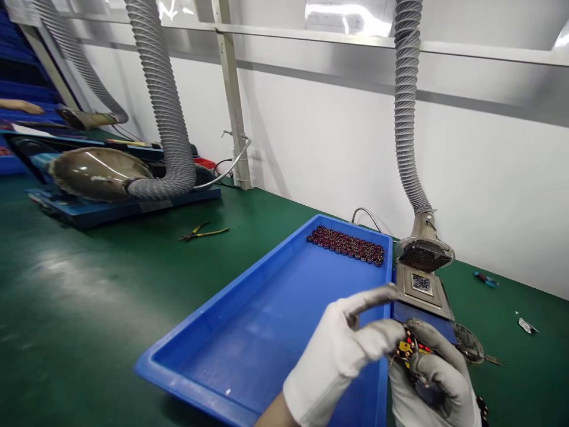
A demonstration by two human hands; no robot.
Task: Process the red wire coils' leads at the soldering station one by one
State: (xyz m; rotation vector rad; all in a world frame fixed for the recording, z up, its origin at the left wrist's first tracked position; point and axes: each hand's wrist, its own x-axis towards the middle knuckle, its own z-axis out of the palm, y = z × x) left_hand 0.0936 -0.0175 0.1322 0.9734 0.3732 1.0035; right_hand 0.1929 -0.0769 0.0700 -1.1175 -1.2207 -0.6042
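Both hands wear white gloves with greyed fingers. My left hand [340, 350] is over the right side of the blue tray, index finger stretched out and thumb apart from it. Its thumb tip is at the small round parts [408, 349] in my right hand; I cannot tell whether it presses on them. My right hand [438, 376] is curled around these parts, which show dark rims, copper-coloured spots and yellow and red areas. Several dark red round parts [347, 244] stand in close rows at the far end of the blue tray [213, 314].
A metal soldering pot [422, 284] sits under a fume hose [406, 112]. Yellow-handled pliers [204, 231] lie on the green table [89, 296]. At left, another hose [157, 89] ends in a hood [98, 172]. A co-worker's hand [22, 107] shows at far left.
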